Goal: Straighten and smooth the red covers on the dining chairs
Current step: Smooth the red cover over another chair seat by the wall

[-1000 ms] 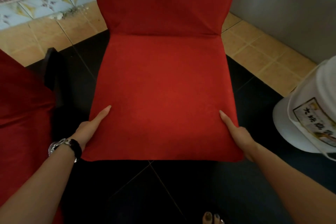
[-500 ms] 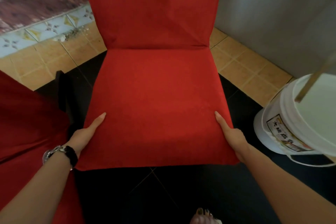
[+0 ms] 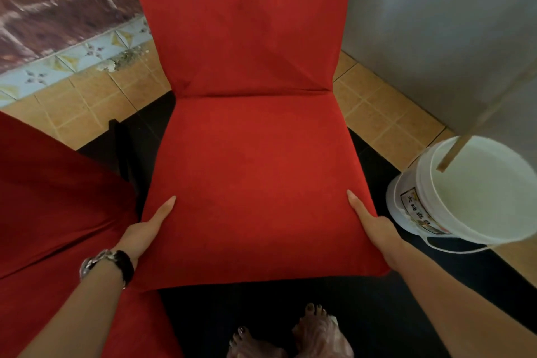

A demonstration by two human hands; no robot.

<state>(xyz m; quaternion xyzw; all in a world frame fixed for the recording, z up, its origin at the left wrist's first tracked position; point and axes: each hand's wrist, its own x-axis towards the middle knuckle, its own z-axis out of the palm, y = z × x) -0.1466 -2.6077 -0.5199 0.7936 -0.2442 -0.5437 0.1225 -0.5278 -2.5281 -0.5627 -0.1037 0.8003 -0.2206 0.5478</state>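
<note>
The red cover [image 3: 255, 183] fills the middle of the view, stretched over a dining chair's seat and tall backrest [image 3: 241, 23]. The left hand [image 3: 143, 231] clasps the seat's edge at 8 o'clock and the right hand [image 3: 376, 228] clasps it at 4 o'clock. Each lays a straight thumb on top, while the fingers drop out of sight over the side, so the hold looks like a narrow clamp on cloth and padding. To do this well, both hands should probably draw outward and toward 6 o'clock with even force, so that the front seam sits square and neither corner is dragged askew. Then flat palms could sweep toward 12 o'clock, where faint diagonal creases fan up from the fold. The fabric looks like a matte, suede-like stretch knit with a soft nap, and the seat is a rounded trapezoid, already fairly taut. Another red-covered chair [image 3: 52, 197] waits at 9 o'clock, its cloth looser. A glossy white plastic bucket [image 3: 412, 212] stands close at 3 o'clock, worth avoiding with the elbow.
</note>
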